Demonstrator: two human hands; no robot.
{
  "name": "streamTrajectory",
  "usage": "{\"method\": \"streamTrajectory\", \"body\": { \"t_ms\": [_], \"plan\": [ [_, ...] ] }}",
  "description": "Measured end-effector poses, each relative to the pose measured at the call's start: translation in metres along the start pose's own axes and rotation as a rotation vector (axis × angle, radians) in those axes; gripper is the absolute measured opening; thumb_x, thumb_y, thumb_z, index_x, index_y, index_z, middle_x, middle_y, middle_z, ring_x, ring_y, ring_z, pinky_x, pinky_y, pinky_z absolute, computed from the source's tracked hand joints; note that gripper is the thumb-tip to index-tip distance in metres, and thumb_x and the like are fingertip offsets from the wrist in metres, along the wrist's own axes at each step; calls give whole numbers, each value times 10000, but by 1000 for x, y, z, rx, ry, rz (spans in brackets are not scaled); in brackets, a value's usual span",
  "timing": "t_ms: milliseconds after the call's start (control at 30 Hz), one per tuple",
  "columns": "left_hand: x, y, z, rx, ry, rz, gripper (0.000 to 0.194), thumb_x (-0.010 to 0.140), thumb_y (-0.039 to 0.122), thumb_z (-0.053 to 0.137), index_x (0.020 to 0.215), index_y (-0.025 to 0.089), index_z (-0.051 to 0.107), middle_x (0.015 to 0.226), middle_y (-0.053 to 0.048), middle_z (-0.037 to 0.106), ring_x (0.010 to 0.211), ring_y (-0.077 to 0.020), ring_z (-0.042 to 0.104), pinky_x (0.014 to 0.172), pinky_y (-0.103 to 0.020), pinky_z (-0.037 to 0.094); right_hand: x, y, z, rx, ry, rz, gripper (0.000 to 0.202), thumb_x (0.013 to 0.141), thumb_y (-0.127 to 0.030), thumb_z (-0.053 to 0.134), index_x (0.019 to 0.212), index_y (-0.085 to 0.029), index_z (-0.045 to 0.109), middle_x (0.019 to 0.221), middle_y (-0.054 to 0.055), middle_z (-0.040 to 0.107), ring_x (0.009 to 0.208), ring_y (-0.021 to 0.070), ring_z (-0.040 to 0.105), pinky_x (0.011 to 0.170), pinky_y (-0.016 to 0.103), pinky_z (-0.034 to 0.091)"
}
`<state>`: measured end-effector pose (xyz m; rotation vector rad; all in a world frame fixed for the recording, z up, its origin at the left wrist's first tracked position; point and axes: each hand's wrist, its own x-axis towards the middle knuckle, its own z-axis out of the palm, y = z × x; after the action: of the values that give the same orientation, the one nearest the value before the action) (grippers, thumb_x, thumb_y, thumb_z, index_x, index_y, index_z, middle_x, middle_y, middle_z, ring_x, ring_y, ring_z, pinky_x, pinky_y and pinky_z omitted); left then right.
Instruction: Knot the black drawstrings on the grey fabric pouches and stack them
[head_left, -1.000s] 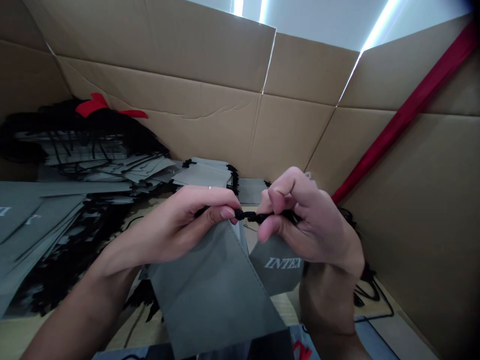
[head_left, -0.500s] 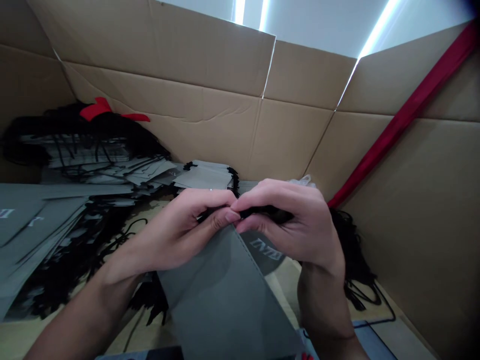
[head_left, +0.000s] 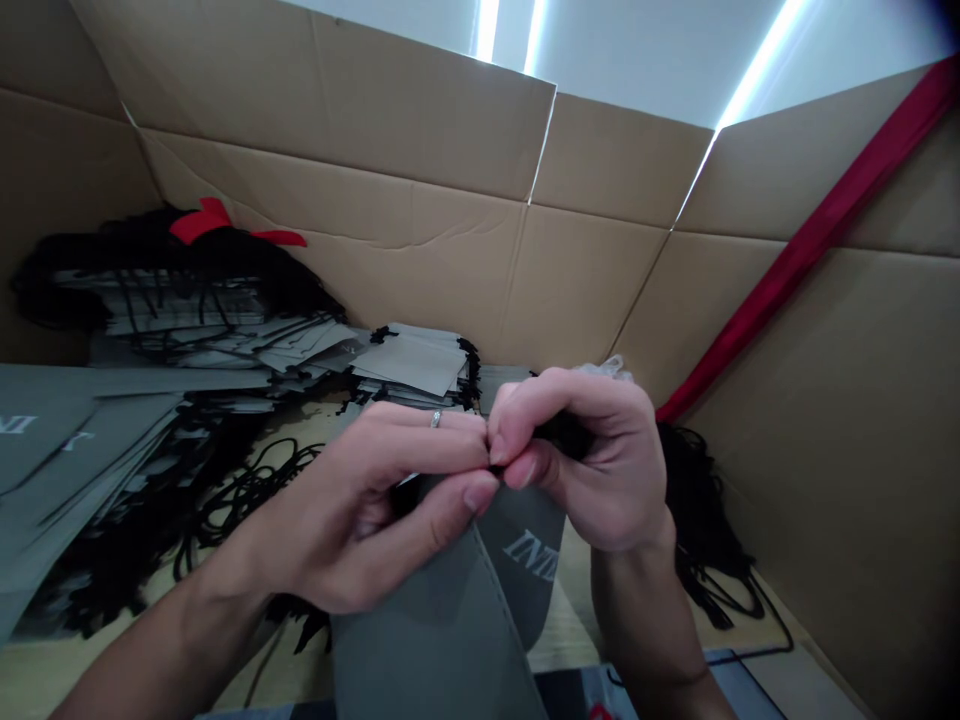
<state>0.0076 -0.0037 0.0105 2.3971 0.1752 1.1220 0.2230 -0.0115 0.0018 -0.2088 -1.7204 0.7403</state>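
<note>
My left hand (head_left: 390, 500) pinches the top edge of a grey bag (head_left: 427, 620) with a ridged side edge and pale lettering on the panel behind. My right hand (head_left: 592, 450) is closed against the left fingertips. Its thumb and forefinger pinch a small dark bit that looks like the end of a black cord (head_left: 496, 469), mostly hidden by the fingers. The bag hangs below both hands, close to me, its lower part out of view.
Stacked grey bags with black cords (head_left: 187, 300) stand at back left, a red strip (head_left: 214, 220) on top. More grey bags (head_left: 60, 480) lie at left, another stack (head_left: 420, 360) at centre back. Black cords (head_left: 705, 520) lie at right. Cardboard walls (head_left: 435, 270) enclose the table; a dark red strap (head_left: 810, 230) slants along one.
Both hands have moved slightly down, and their fingertips still meet. The right fingers have curled tighter. The bag has shifted, showing more of its rear lettered panel.
</note>
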Motion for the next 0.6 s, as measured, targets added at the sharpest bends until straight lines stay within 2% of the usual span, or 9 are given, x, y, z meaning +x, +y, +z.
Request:
{"method": "streamTrajectory", "body": {
  "t_ms": [100, 200, 267, 333, 400, 467, 533, 600],
  "plan": [
    [-2, 2, 1, 24, 48, 19, 220, 1062, 164, 645, 850, 216, 674, 710, 3, 600, 664, -148, 566, 626, -255, 502, -2, 5, 5, 147, 17, 35, 162, 881, -167, 988, 950, -175, 841, 819, 17, 792, 711, 146, 731, 666, 264, 599],
    [-2, 4, 2, 26, 64, 36, 231, 1055, 142, 643, 838, 214, 676, 704, 10, 620, 639, -132, 571, 606, -245, 490, -1, 5, 5, 221, 6, 61, 122, 902, -158, 954, 945, -179, 842, 786, 7, 769, 692, 135, 700, 657, 255, 582],
    [-2, 5, 3, 48, 80, 32, 258, 1066, 160, 642, 813, 209, 658, 712, 14, 643, 616, -118, 564, 587, -253, 465, 2, 0, 3, 175, -25, 101, 100, 920, -161, 937, 960, -180, 847, 814, 11, 775, 706, 129, 703, 670, 249, 582],
    [-3, 3, 1, 126, 148, -8, 296, 1086, 187, 652, 790, 205, 655, 712, 26, 652, 600, -102, 545, 568, -257, 430, 4, -8, -4, 33, -32, 146, 139, 936, -181, 934, 1055, -192, 862, 904, 24, 804, 756, 136, 731, 697, 251, 595],
    [-3, -4, -6, 219, 334, -87, 314, 1115, 236, 671, 805, 203, 711, 730, 42, 675, 626, -84, 551, 568, -250, 398, 4, -17, -15, -165, 27, 143, 254, 970, -265, 921, 1214, -230, 860, 954, 24, 809, 783, 150, 736, 702, 265, 599],
    [-4, -16, -18, 260, 635, -213, 308, 1124, 340, 716, 857, 210, 797, 783, 58, 726, 700, -76, 580, 596, -247, 385, 2, -27, -28, -406, 134, 84, 186, 1022, -317, 869, 1200, -263, 871, 972, 30, 811, 822, 173, 738, 728, 296, 600],
    [-4, -34, -32, 237, 907, -388, 297, 1095, 440, 770, 917, 218, 856, 813, 80, 744, 729, -69, 556, 614, -251, 362, -2, -37, -37, -617, 261, -10, 95, 1029, -283, 848, 1119, -287, 881, 974, 34, 811, 842, 194, 731, 723, 324, 585],
    [-1, -50, -44, 126, 1063, -550, 287, 1083, 478, 780, 976, 229, 877, 825, 100, 762, 742, -64, 562, 628, -241, 380, -6, -46, -40, -749, 302, -76, 173, 989, -210, 862, 1119, -323, 873, 1010, 33, 792, 854, 213, 701, 681, 349, 556]
  ]
}}
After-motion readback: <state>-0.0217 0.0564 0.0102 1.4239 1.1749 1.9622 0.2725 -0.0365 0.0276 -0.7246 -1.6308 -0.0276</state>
